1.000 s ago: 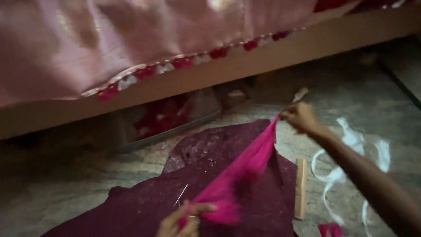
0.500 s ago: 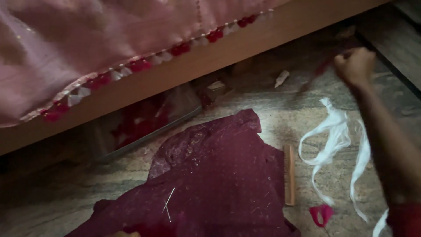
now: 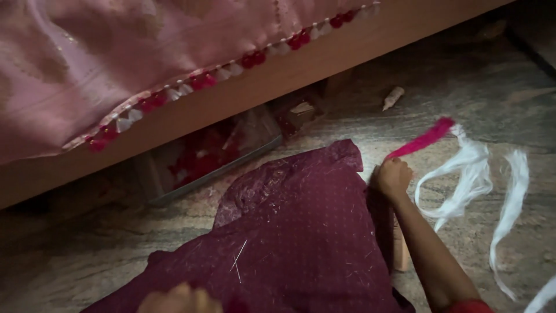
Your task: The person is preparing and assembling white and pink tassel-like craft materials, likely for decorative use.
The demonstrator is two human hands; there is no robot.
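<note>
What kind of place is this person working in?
Most likely a bedroom at home, with sewing done on the stone floor. A wooden bed frame draped with a pink tasselled cloth runs overhead, and a maroon garment lies spread beside white fabric strips.

pink fabric strip [image 3: 421, 141], raised, slanted

A mottled grey stone floor [image 3: 498, 87] filled the lower view, dim toward the edges. A long wooden bed frame [image 3: 324, 64] crossed the top at a slant. A pink bedcover [image 3: 116, 52] hung over it, edged with red and white tassels [image 3: 197, 84]. Under the frame sat a shadowed box [image 3: 208, 156] of red things.
</note>
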